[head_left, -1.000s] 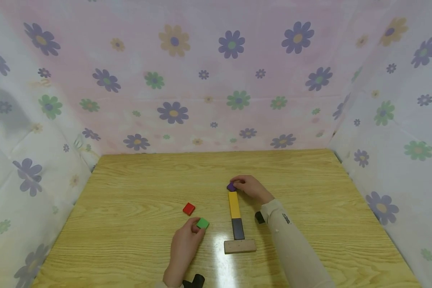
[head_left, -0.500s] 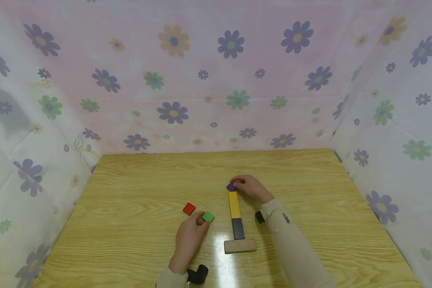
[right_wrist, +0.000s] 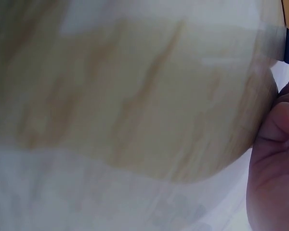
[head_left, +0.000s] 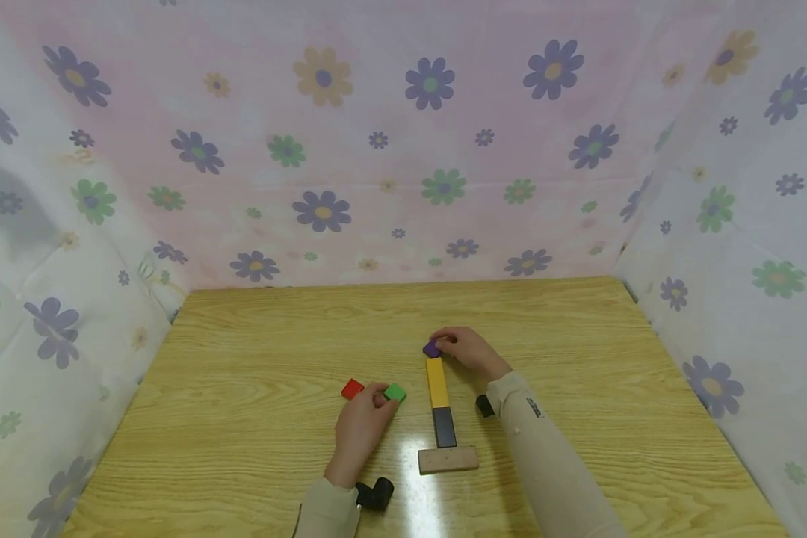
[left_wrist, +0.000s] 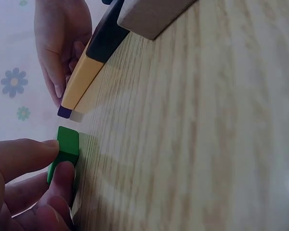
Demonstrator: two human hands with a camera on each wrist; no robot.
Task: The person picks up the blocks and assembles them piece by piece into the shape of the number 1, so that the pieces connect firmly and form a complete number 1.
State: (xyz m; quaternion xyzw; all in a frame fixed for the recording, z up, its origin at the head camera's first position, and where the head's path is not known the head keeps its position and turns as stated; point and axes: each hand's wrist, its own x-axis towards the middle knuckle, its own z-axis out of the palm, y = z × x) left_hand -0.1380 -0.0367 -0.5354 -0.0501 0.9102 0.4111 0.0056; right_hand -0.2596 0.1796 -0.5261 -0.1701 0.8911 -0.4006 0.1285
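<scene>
My left hand (head_left: 362, 424) pinches a green block (head_left: 395, 392) between thumb and fingers, low over the table; the left wrist view shows the green block (left_wrist: 67, 144) close to the tabletop. My right hand (head_left: 469, 350) grips a small purple block (head_left: 432, 349) at the far end of a row of blocks. In that row a yellow block (head_left: 437, 382) lies end to end with a black block (head_left: 445, 427), and a plain wooden block (head_left: 447, 460) lies crosswise at the near end. A red block (head_left: 353, 388) lies just beyond the left hand, partly covered by it.
The wood-grain table (head_left: 242, 351) is enclosed at the back and sides by flowered cloth (head_left: 376, 164). A black wrist camera (head_left: 376, 495) sticks out beside the left sleeve, and another black piece (head_left: 485, 406) shows by the right sleeve.
My left hand has carried the green block forward and to the right, toward the row, and now overlaps the red block. The right hand has stayed in place on the purple block.
</scene>
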